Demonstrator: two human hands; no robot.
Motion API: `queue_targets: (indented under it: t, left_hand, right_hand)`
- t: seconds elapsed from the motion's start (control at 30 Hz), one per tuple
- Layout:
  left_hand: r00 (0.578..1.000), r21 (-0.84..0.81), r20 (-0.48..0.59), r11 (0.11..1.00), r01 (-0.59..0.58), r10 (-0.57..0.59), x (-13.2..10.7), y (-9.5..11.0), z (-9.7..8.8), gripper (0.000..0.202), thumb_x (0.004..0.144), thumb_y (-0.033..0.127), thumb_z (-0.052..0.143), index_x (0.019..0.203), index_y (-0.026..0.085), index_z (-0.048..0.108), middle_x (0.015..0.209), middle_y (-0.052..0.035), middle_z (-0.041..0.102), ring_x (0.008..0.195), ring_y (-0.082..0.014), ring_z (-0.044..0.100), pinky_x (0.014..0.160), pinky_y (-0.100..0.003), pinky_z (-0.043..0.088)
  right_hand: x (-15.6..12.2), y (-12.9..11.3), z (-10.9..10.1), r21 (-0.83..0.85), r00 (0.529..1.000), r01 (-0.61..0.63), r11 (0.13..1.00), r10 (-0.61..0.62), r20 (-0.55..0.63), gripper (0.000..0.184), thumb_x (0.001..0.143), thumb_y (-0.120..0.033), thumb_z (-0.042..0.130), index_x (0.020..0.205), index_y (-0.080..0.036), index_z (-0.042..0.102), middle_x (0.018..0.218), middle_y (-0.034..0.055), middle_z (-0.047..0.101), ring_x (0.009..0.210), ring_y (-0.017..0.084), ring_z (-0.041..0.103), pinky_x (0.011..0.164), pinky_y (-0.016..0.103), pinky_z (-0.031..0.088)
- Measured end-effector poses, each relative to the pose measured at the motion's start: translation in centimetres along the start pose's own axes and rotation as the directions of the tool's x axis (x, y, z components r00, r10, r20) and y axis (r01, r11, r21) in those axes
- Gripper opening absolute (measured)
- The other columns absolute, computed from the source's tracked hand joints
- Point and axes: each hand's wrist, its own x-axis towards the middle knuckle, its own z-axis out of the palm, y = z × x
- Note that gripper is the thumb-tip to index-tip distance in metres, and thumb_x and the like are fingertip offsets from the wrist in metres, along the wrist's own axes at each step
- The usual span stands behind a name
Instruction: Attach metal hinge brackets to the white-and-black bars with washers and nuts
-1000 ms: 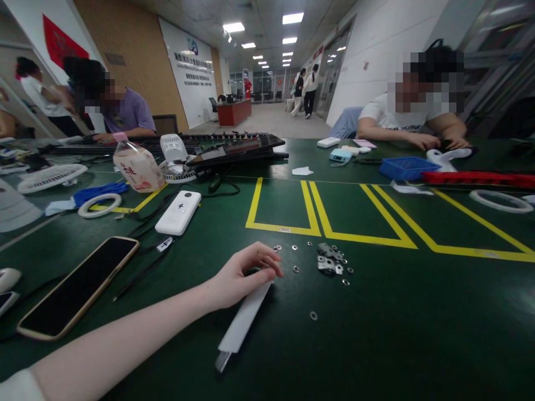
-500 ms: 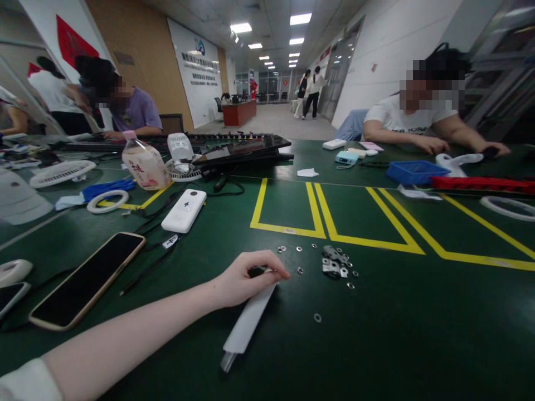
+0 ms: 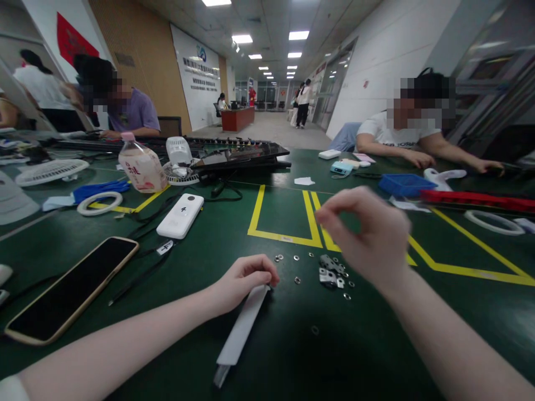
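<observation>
My left hand [image 3: 244,284] is closed, its thumb and fingers curled at the far end of a narrow white sleeve [image 3: 242,328]. A shiny grey tip sticks out of the sleeve's near end. Raised above the table on the right, my right hand [image 3: 368,239] is blurred, with thumb and forefinger pinched together. Whatever it may hold does not show. Between the hands lies a small pile of metal plates [image 3: 331,273]. Several small metal rings [image 3: 297,280] are scattered around it, and a single ring [image 3: 315,330] lies nearer to me.
A phone [image 3: 73,289] and a white power bank [image 3: 180,216] with cables lie left. Behind them stand a pink-capped bottle [image 3: 142,165] and a white fan [image 3: 179,153]. Yellow tape [image 3: 284,239] marks the green table. A blue tray [image 3: 405,185] is far right, near a seated person [image 3: 397,131].
My right hand has come into view from the right, raised and pinched. My left hand stays at the sleeve's far end. The view has shifted slightly.
</observation>
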Motion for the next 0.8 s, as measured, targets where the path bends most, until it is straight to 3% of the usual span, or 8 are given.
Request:
queue_targets:
  t: [0.07, 0.13, 0.27, 0.47, 0.6, 0.7, 0.8]
  left_hand:
    - [0.999, -0.006, -0.042, 1.0, 0.003, -0.004, 0.0, -0.2, 0.0, 0.013, 0.085, 0.026, 0.058, 0.082, 0.014, 0.064, 0.08, -0.0024, 0.062, 0.079, -0.0172, 0.059, 0.076, -0.029, 0.046]
    - [0.996, 0.033, -0.09, 0.999, -0.002, 0.005, 0.0, -0.1, 0.0, 0.016, 0.084, 0.029, 0.059, 0.081, 0.015, 0.065, 0.079, -0.0024, 0.063, 0.078, -0.0179, 0.058, 0.075, -0.029, 0.046]
    - [0.998, 0.062, -0.069, 0.998, -0.006, 0.01, 0.0, 0.5, 0.2, 0.017, 0.085, 0.029, 0.06, 0.092, 0.016, 0.068, 0.088, -0.0038, 0.064, 0.084, -0.0196, 0.057, 0.077, -0.03, 0.046]
    - [0.996, -0.036, 0.011, 0.995, 0.091, -0.091, 0.4, 1.0, 0.2, 0.007, 0.083, 0.022, 0.062, 0.085, 0.014, 0.063, 0.083, -0.0012, 0.06, 0.081, -0.0159, 0.056, 0.078, -0.028, 0.045]
    - [0.996, -0.068, 0.05, 0.995, 0.071, -0.068, 0.1, 1.0, 0.3, 0.022, 0.084, 0.016, 0.063, 0.106, 0.017, 0.06, 0.097, -0.0034, 0.063, 0.093, -0.0173, 0.059, 0.084, -0.031, 0.046]
    - [0.999, 0.027, 0.029, 0.999, 0.03, -0.031, 0.0, 1.2, 0.3, 0.017, 0.087, 0.015, 0.06, 0.105, 0.019, 0.061, 0.099, -0.0035, 0.065, 0.096, -0.0176, 0.06, 0.088, -0.033, 0.046]
    - [1.0, 0.156, 0.02, 0.988, 0.008, -0.011, 0.0, 1.4, 0.1, 0.01, 0.09, 0.017, 0.057, 0.095, 0.017, 0.066, 0.096, -0.0038, 0.064, 0.096, -0.0181, 0.059, 0.088, -0.033, 0.046]
  right_hand:
    - [-0.9, -0.5, 2.4, 0.07, 0.984, 0.092, 0.993, -0.101, 0.144, 0.014, 0.095, -0.02, 0.056, 0.082, -0.014, 0.057, 0.076, -0.0001, 0.058, 0.068, 0.008, 0.052, 0.063, 0.021, 0.04]
    - [-2.1, -1.0, 4.9, 0.142, 0.948, 0.13, 0.981, -0.165, 0.273, 0.008, 0.093, -0.018, 0.055, 0.087, -0.014, 0.059, 0.082, 0.0009, 0.061, 0.073, 0.011, 0.054, 0.066, 0.024, 0.039]
    - [-4.5, -1.2, 7.5, 0.252, 0.968, 0.047, 0.967, -0.106, 0.229, 0.012, 0.096, -0.018, 0.051, 0.1, -0.014, 0.061, 0.092, 0.0044, 0.061, 0.083, 0.013, 0.055, 0.071, 0.026, 0.042]
    - [-7.2, -0.1, 5.8, 0.211, 0.978, -0.007, 0.977, -0.038, 0.206, 0.02, 0.093, -0.019, 0.055, 0.112, -0.018, 0.061, 0.107, 0.0065, 0.06, 0.094, 0.016, 0.057, 0.076, 0.028, 0.047]
    - [-8.2, 1.2, 4.9, -0.007, 0.973, -0.067, 0.998, 0.067, 0.221, 0.021, 0.094, -0.018, 0.052, 0.112, -0.018, 0.062, 0.106, 0.0064, 0.061, 0.096, 0.018, 0.057, 0.079, 0.032, 0.047]
    - [-8.4, 2.7, 5.1, -0.213, 0.935, -0.159, 0.964, 0.216, 0.28, 0.018, 0.091, -0.015, 0.056, 0.104, -0.019, 0.067, 0.103, 0.0054, 0.062, 0.097, 0.021, 0.056, 0.082, 0.038, 0.046]
    - [-8.6, 4.0, 5.5, -0.305, 0.882, -0.21, 0.929, 0.314, 0.35, 0.017, 0.088, -0.015, 0.062, 0.102, -0.021, 0.069, 0.099, 0.0036, 0.063, 0.097, 0.021, 0.056, 0.084, 0.038, 0.045]
